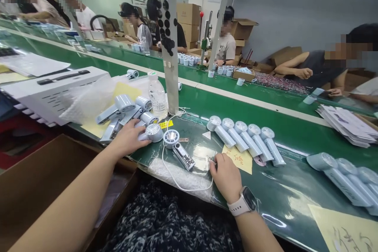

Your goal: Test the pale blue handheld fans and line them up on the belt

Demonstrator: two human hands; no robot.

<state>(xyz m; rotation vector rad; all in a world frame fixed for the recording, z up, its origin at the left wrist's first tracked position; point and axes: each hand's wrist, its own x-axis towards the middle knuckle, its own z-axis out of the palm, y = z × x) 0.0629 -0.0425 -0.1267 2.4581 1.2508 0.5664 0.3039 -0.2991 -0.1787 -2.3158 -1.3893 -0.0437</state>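
Green bench (265, 191), left hand (127, 137) holding a blue fan (154, 132), right hand (226, 175) pinching — apparently — a white cable (193, 190)

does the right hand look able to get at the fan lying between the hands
Likely yes: the fan lies close to the right hand, with nothing standing between them, though that hand seems to pinch the white cord.

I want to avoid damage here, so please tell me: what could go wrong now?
The left hand might shift the piled fans and tip the bottle beside them. The white cable loops towards the right hand and could snag. The fan between both hands seems to have exposed inner parts, which a knock may harm.
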